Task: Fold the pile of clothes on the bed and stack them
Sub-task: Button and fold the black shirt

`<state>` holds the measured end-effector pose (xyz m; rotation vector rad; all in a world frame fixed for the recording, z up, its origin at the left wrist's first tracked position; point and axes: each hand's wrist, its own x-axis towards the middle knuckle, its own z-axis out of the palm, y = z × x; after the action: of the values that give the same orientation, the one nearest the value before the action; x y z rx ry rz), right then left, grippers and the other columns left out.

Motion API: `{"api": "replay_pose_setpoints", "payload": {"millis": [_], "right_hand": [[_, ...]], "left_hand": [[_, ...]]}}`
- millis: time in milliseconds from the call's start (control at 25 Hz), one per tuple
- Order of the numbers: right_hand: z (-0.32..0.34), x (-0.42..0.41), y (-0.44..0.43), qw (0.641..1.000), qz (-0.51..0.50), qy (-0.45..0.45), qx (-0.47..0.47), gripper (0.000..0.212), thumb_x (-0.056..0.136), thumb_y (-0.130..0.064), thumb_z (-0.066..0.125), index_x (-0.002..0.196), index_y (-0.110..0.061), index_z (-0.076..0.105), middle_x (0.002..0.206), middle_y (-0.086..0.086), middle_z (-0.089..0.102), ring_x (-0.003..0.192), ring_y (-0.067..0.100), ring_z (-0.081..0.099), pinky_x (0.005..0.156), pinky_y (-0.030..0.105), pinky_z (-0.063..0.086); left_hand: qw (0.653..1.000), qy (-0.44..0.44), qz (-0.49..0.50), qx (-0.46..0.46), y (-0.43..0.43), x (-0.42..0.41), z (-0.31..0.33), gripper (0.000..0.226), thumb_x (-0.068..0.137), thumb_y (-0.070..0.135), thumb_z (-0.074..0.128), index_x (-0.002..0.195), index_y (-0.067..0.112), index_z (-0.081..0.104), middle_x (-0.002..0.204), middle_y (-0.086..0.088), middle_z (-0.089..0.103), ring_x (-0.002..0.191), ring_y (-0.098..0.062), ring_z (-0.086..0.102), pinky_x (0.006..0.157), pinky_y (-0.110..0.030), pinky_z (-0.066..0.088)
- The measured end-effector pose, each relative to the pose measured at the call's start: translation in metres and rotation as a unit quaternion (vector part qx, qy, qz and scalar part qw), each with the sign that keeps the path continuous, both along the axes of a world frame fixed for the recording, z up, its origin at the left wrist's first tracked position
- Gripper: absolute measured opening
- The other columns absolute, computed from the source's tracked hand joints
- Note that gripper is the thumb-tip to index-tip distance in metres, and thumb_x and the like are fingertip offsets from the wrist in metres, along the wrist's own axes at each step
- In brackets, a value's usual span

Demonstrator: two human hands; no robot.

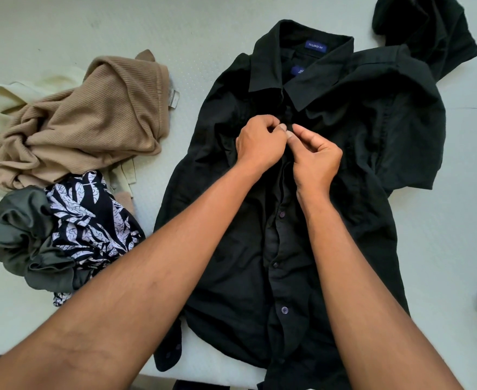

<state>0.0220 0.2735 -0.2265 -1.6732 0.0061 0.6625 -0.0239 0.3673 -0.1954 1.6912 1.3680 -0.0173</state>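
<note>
Two hands meet at the chest of the black button-front collared shirt point(231, 263), which lies face up and spread across the pale bed surface point(203, 38), collar pointing away from me. My left hand point(260, 142) and right hand point(316, 159) both have curled fingers, with the thumb and forefinger of each pinching the front placket just below the collar, thumbs close together. I judge the step in hand to be fastening an upper button before any folding starts. The button itself is hidden under my thumbs, so I cannot tell whether it is through. Three dark round buttons point(284, 310) show lower down the placket. Next I would want the front closed and flat, then the sleeves, bunched on the right, smoothed and brought inward. The unfolded pile lies well to the left: a tan ribbed knit top point(91, 116), a cream garment point(20, 94), a navy leaf-print cloth point(91, 215) and an olive garment point(15, 229), with no folded stack in view
</note>
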Motion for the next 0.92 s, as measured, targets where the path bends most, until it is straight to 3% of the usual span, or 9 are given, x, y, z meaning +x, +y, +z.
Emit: {"api": "replay_pose_setpoints", "payload": {"millis": [120,200,400,520,720,920], "right_hand": [[0.001,-0.001,-0.003,1.0,0.019,-0.021,-0.007,0.022,0.089,-0.01,0.077,0.11,-0.013,0.077,0.1,-0.008,0.077,0.102,0.005,0.072,0.092,0.02,0.055],[0.0,-0.002,-0.004,0.999,0.023,-0.03,-0.01,0.021,0.091,-0.009,0.074,0.111,-0.012,0.078,0.101,-0.008,0.077,0.102,0.007,0.073,0.093,0.022,0.056],[-0.004,0.003,-0.001,1.0,0.012,-0.015,-0.011,0.019,0.091,-0.006,0.073,0.109,-0.007,0.078,0.098,0.0,0.078,0.088,0.009,0.075,0.08,0.019,0.056],[-0.005,0.004,0.002,1.0,-0.006,-0.017,-0.015,0.016,0.089,-0.001,0.072,0.103,-0.006,0.078,0.091,0.0,0.078,0.077,0.011,0.074,0.074,0.022,0.057],[-0.003,-0.002,0.007,0.998,-0.016,-0.045,-0.05,0.014,0.088,-0.005,0.074,0.098,-0.013,0.079,0.082,-0.008,0.077,0.075,0.008,0.075,0.075,0.026,0.061],[-0.002,-0.004,0.005,0.998,-0.009,-0.043,-0.052,0.016,0.089,-0.008,0.074,0.103,-0.013,0.08,0.092,-0.006,0.078,0.088,0.004,0.074,0.085,0.027,0.061]], "left_hand": [[0.995,-0.031,0.013,-0.089,0.009,-0.003,0.003,0.024,0.09,0.023,0.062,0.081,0.003,0.07,0.071,-0.003,0.063,0.074,-0.015,0.058,0.089,-0.046,0.054],[0.994,-0.04,0.021,-0.101,0.012,-0.004,0.005,0.023,0.09,0.022,0.065,0.087,0.0,0.072,0.076,-0.009,0.067,0.075,-0.014,0.059,0.089,-0.041,0.055],[0.995,-0.062,0.026,-0.08,0.009,-0.005,0.005,0.021,0.09,0.023,0.069,0.075,0.008,0.072,0.072,0.002,0.066,0.071,-0.01,0.061,0.078,-0.028,0.054],[0.995,-0.081,0.035,-0.054,0.003,-0.008,0.002,0.012,0.089,0.023,0.072,0.082,0.015,0.077,0.084,0.005,0.075,0.085,-0.009,0.07,0.08,-0.021,0.053],[0.997,-0.072,0.028,-0.029,0.004,-0.007,0.0,0.013,0.09,0.024,0.071,0.079,0.02,0.075,0.081,0.006,0.074,0.085,-0.007,0.07,0.081,-0.023,0.055],[0.998,-0.059,-0.008,-0.031,0.009,-0.007,-0.002,0.017,0.09,0.026,0.071,0.083,0.012,0.076,0.085,-0.004,0.075,0.078,-0.007,0.066,0.081,-0.028,0.054]]}}
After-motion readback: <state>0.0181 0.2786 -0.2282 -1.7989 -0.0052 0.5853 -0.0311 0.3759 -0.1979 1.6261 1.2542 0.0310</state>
